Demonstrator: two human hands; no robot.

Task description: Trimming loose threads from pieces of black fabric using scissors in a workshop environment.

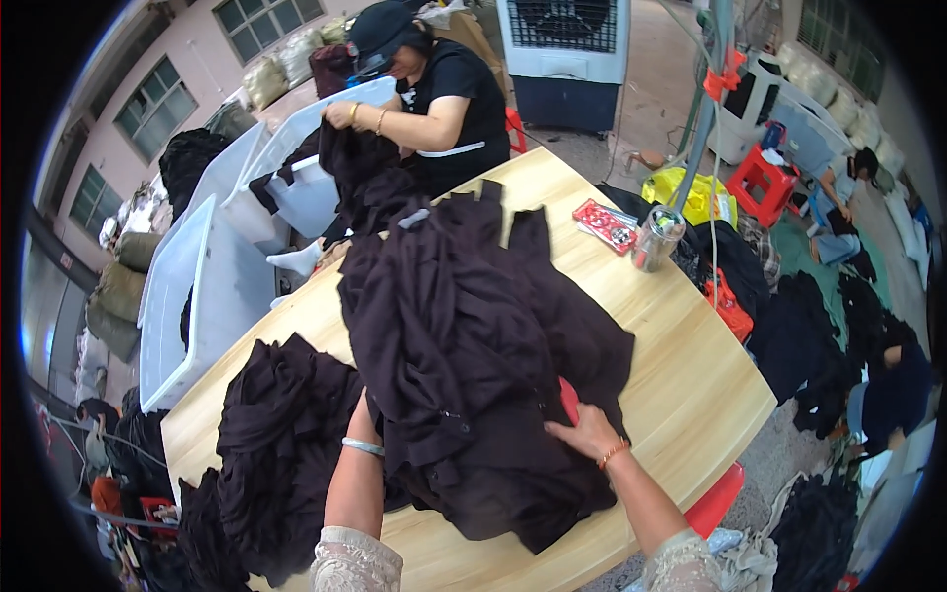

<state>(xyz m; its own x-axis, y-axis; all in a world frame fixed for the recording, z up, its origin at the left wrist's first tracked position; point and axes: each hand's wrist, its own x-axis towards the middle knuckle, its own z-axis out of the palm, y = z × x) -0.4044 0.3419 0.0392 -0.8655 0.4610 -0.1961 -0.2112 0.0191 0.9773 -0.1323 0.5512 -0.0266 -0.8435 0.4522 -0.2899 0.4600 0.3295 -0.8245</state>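
Observation:
A pile of dark brown-black garments covers the middle of the table, with small buttons and pale specks of lint or thread on the nearest one. My left hand is tucked under the left edge of that garment, its fingers hidden by cloth. On the garment's right side, my right hand is closed around a slim red tool, whose exact kind I cannot make out. Its thumb lies against the dark cloth. A second heap of dark garments lies left of my left forearm.
Across the wooden table, another person handles dark cloth beside plastic bins. A clear jar and a red packet sit near the right edge. A red stool stands below it. Cloth heaps cover the floor at right.

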